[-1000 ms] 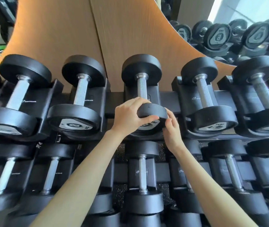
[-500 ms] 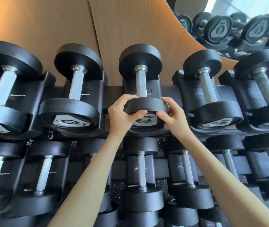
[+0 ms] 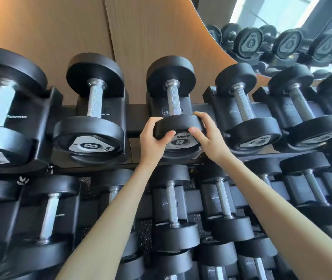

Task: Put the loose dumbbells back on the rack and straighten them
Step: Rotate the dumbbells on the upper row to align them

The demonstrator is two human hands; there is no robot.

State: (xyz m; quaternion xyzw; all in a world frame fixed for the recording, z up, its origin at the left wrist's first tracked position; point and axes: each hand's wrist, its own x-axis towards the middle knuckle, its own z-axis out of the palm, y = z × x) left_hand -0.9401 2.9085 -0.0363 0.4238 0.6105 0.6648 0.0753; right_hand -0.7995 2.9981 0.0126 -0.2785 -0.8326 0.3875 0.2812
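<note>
A black dumbbell (image 3: pixel 174 102) with a knurled steel handle lies in the middle cradle of the rack's top tier (image 3: pixel 138 126). Its near head carries a label with the number 8, upright towards me. My left hand (image 3: pixel 154 139) grips the left side of that near head, thumb on the face. My right hand (image 3: pixel 206 134) grips the right side, fingers over the rim. Both forearms reach up from the bottom of the view.
Other black dumbbells fill the cradles on both sides; the one to the left (image 3: pixel 92 110) has its 8 label turned sideways. A lower tier (image 3: pixel 173 209) holds more dumbbells. A wooden wall panel (image 3: pixel 80 27) stands behind, a mirror (image 3: pixel 282 37) at the upper right.
My right hand moved from below the dumbbell's near head up onto its right rim. Both hands turned the head, and its label now faces me upright. The camera came closer.
</note>
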